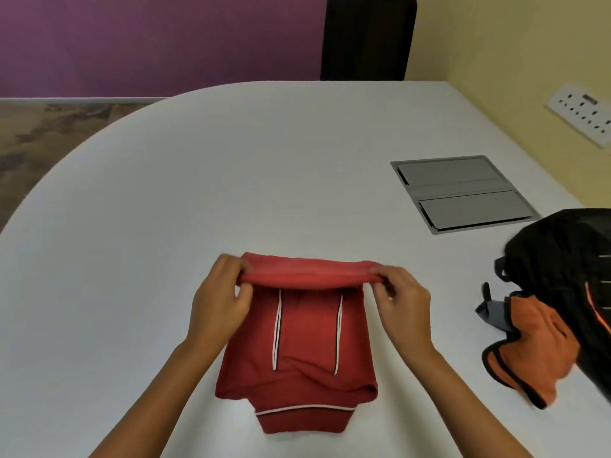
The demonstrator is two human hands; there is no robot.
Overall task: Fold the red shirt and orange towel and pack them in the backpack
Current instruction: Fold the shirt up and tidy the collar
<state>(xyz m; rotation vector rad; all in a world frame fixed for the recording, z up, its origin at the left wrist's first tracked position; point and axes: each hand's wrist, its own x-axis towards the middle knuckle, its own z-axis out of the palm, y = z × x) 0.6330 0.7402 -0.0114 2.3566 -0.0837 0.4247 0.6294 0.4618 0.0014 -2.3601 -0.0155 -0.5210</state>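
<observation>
The red shirt (305, 342) lies partly folded on the white table (231, 166) right in front of me, sleeves tucked in, collar toward me. My left hand (221, 299) and my right hand (400, 302) each pinch a corner of its far edge, which is lifted and curled over toward me. At the right, the orange towel (532, 345) with dark trim lies crumpled, half tucked against the black backpack (568, 276) at the table's right edge.
A grey metal cable hatch (463, 193) is set flush in the table at the back right. A wall socket plate (582, 114) is on the yellow wall. A dark chair back (367, 38) stands behind the table's far edge.
</observation>
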